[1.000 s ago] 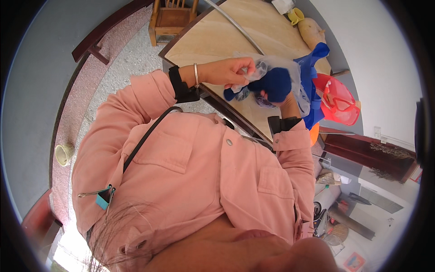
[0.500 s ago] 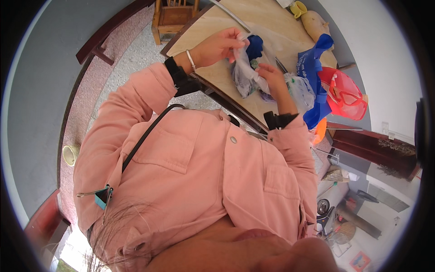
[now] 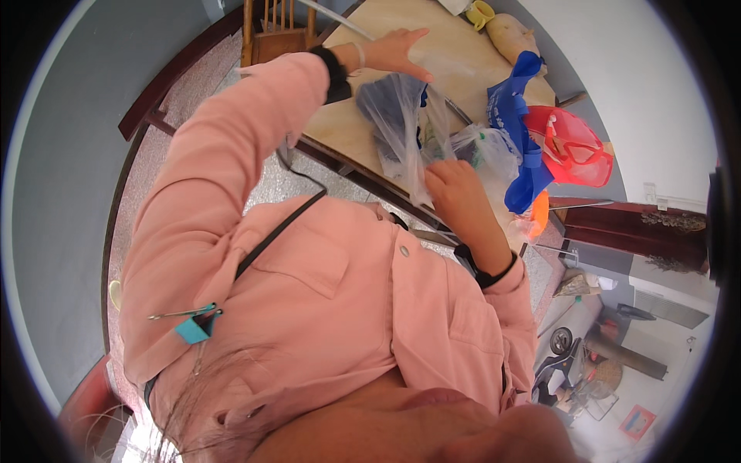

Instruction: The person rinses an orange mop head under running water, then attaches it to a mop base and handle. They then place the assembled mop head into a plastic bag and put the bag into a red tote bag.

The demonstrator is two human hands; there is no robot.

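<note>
A thin clear plastic bag (image 3: 391, 108) with dark blue contents stands on the table, its loose mouth stretched upward and toward me. My right hand (image 3: 461, 193) is closed on the near edge of this bag, its fingers curled in. Above the bag's far side, my left hand (image 3: 394, 54) is open, thumb and fingers spread wide apart, with nothing seen in it. Just right of that bag lies a second clear plastic bag (image 3: 488, 147) with something green at its top. A dark thin rod (image 3: 458, 111) lies between the bags.
A blue fabric bag (image 3: 505, 108) and a red plastic bag (image 3: 575, 150) lie to the right, above an orange item (image 3: 538, 217). Farther back are a yellow mug (image 3: 479, 14) and a tan gourd-like object (image 3: 511, 37). A wooden chair (image 3: 279, 45) stands beyond the table's left edge.
My left hand has let go of the plastic bag and spread its fingers, moving up slightly. My right hand has come lower and nearer, and the bag is spread wider.
</note>
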